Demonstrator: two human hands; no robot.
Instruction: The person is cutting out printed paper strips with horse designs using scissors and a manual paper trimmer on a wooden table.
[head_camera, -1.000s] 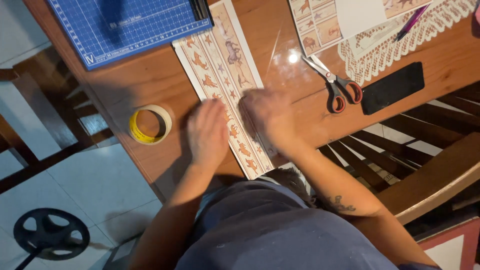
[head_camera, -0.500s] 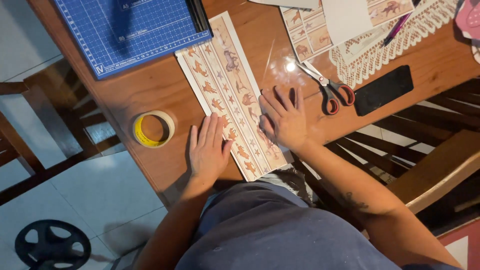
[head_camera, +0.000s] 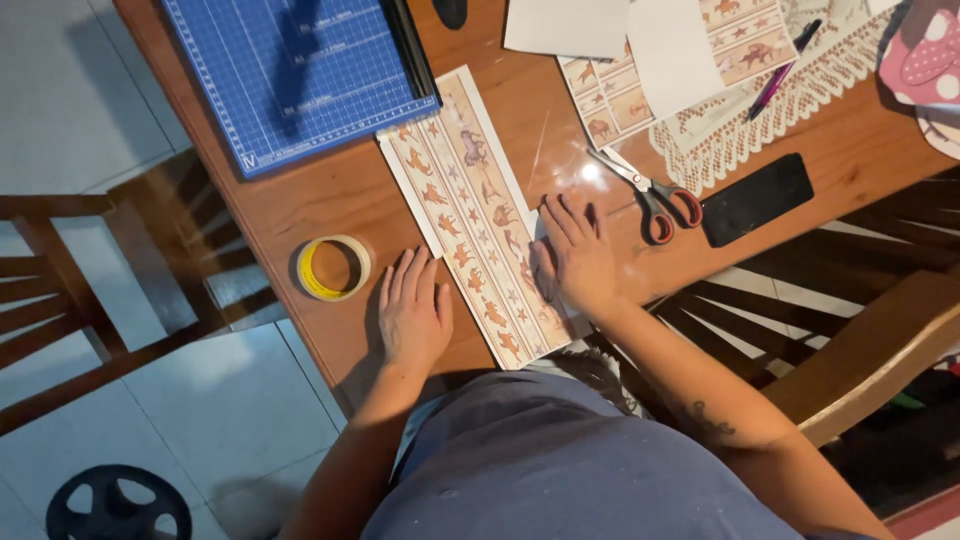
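Both hands have spread apart. The left hand (head_camera: 413, 310) lies flat and empty beside the patterned paper strip (head_camera: 475, 215). The right hand (head_camera: 578, 255) presses its edge, fingers splayed, smoothing done.

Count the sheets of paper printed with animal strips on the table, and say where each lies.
2. One long printed sheet lies between the left hand and right hand. Another printed sheet lies at the top right, partly under blank white paper; more may be hidden.
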